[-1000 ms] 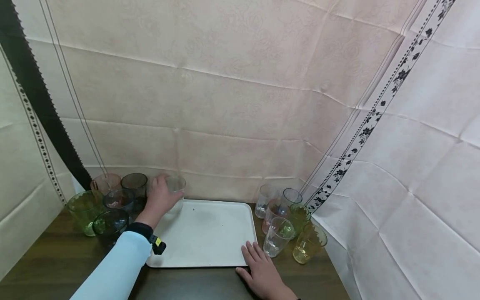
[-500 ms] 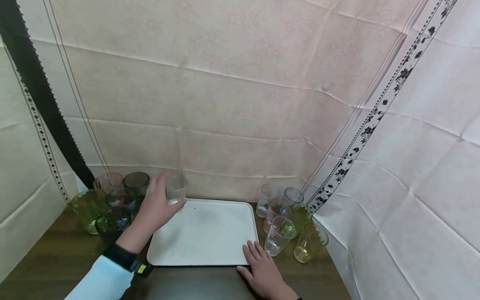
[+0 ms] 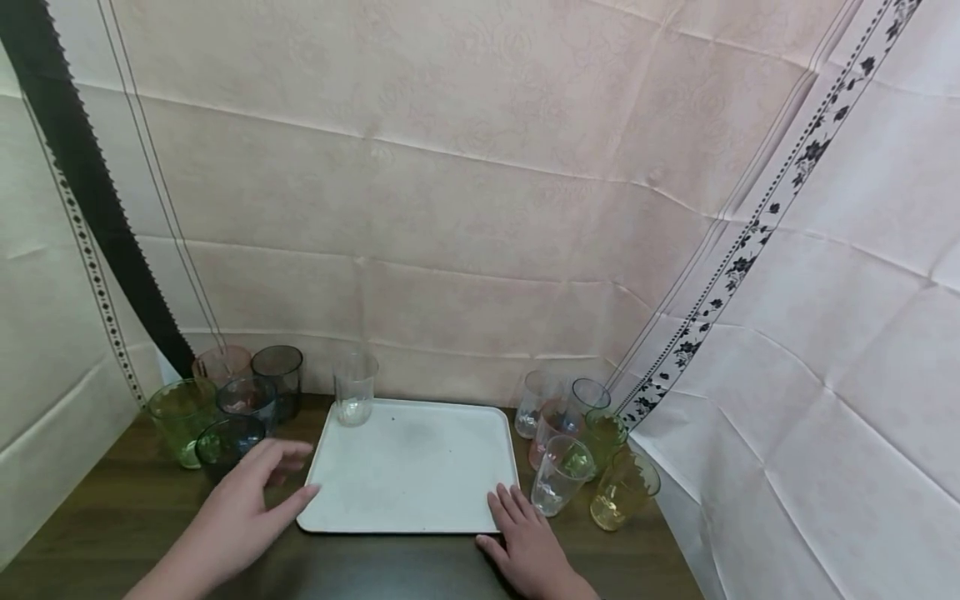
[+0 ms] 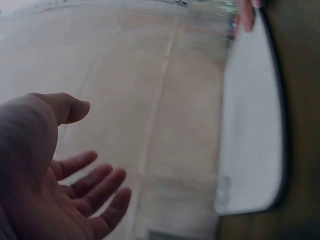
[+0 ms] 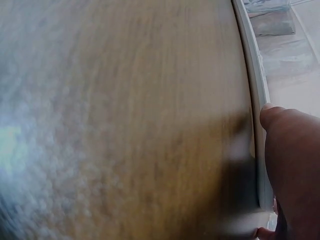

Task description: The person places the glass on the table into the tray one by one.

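A clear drinking glass (image 3: 355, 390) stands upright on the back left corner of the white tray (image 3: 420, 475). My left hand (image 3: 243, 508) is in the air by the tray's front left corner, its fingers loosely bent and nothing in them; in the left wrist view the same hand (image 4: 65, 185) shows its thumb spread away from the fingers. My right hand (image 3: 528, 542) rests at the tray's front right corner, fingers stretched along the right edge. In the right wrist view its thumb (image 5: 277, 117) lies against the tray's rim (image 5: 257, 85).
Left of the tray stand several tinted glasses: green (image 3: 182, 421), pink (image 3: 222, 362), and dark ones (image 3: 279, 379). On the right are clear (image 3: 561, 475), pinkish, green (image 3: 602, 433) and amber (image 3: 622, 492) glasses. A patterned cloth (image 3: 465, 208) hangs behind the wooden table (image 3: 105, 517).
My left hand has let go of the clear glass on the tray's back left corner and drawn back toward the front left. The right hand has stayed in place.
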A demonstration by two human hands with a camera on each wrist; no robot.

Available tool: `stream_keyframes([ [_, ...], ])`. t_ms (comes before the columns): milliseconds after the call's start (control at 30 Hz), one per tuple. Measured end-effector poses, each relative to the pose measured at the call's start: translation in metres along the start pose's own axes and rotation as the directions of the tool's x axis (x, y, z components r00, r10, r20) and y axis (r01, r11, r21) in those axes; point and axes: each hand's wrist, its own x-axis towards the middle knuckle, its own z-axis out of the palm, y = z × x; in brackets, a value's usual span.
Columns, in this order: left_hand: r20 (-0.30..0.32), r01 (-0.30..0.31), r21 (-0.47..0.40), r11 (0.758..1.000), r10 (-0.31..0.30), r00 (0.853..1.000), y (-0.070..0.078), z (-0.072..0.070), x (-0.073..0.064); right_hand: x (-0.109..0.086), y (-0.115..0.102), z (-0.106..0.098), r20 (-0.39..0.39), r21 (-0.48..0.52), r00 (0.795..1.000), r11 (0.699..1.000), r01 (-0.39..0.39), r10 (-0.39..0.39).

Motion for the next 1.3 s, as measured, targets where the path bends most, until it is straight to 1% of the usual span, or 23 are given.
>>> stream_keyframes([
  [100, 0.009, 0.067, 0.033, 0.997, -0.067, 0.998, -0.015, 0.0, -0.015, -0.001, 0.0, 0.0, -0.013, 0.0, 1.0, 1.0, 0.003, -0.003],
  [200, 0.035, 0.157, 0.027, 0.987, -0.158, 0.987, -0.033, -0.001, -0.028, -0.002, 0.001, 0.001, -0.016, -0.002, 1.0, 1.0, 0.002, -0.002],
  [267, 0.055, 0.218, 0.018, 0.976, -0.219, 0.974, -0.045, -0.003, -0.034, -0.002, 0.002, 0.003, -0.016, 0.001, 1.0, 1.0, -0.001, 0.001],
  [333, 0.077, 0.279, 0.012, 0.96, -0.279, 0.957, -0.057, -0.005, -0.039, -0.002, 0.002, 0.003, -0.012, 0.002, 1.0, 1.0, -0.005, 0.005],
  [467, 0.081, 0.37, 0.024, 0.929, -0.371, 0.925, -0.08, -0.01, -0.042, -0.002, 0.003, 0.004, -0.012, 0.005, 1.0, 1.0, -0.01, 0.011],
  [600, 0.046, 0.451, 0.023, 0.892, -0.451, 0.891, -0.099, -0.01, -0.041, -0.003, 0.002, 0.004, -0.013, 0.012, 1.0, 1.0, -0.008, 0.008],
  [667, 0.005, 0.483, 0.016, 0.875, -0.484, 0.875, -0.105, -0.009, -0.039, -0.003, 0.002, 0.004, -0.016, 0.015, 1.0, 1.0, -0.003, 0.004],
  [700, -0.021, 0.492, 0.012, 0.87, -0.492, 0.87, -0.108, -0.008, -0.038, -0.003, 0.002, 0.004, -0.017, 0.016, 1.0, 1.0, -0.002, 0.003],
  [833, -0.109, 0.531, 0.002, 0.847, -0.528, 0.843, -0.115, -0.005, -0.03, -0.002, 0.0, 0.004, -0.02, 0.012, 1.0, 1.0, -0.003, 0.003],
  [900, -0.124, 0.543, 0.004, 0.839, -0.539, 0.833, -0.118, -0.004, -0.026, -0.002, 0.0, 0.003, -0.017, 0.01, 1.0, 1.0, -0.005, 0.006],
  [967, -0.13, 0.55, 0.006, 0.835, -0.544, 0.829, -0.12, -0.003, -0.022, -0.001, -0.001, 0.003, -0.014, 0.007, 1.0, 1.0, -0.007, 0.007],
  [1033, -0.135, 0.547, -0.004, 0.837, -0.543, 0.829, -0.122, -0.001, -0.018, -0.001, -0.001, 0.003, -0.008, 0.006, 1.0, 1.0, -0.01, 0.01],
  [1233, -0.182, 0.503, -0.106, 0.858, -0.514, 0.838, -0.123, 0.009, -0.006, -0.001, -0.001, 0.004, -0.016, 0.006, 1.0, 1.0, -0.008, 0.008],
  [1300, -0.192, 0.485, -0.125, 0.866, -0.501, 0.844, -0.123, 0.012, -0.003, -0.001, -0.002, 0.004, -0.021, 0.005, 1.0, 1.0, -0.003, 0.003],
])
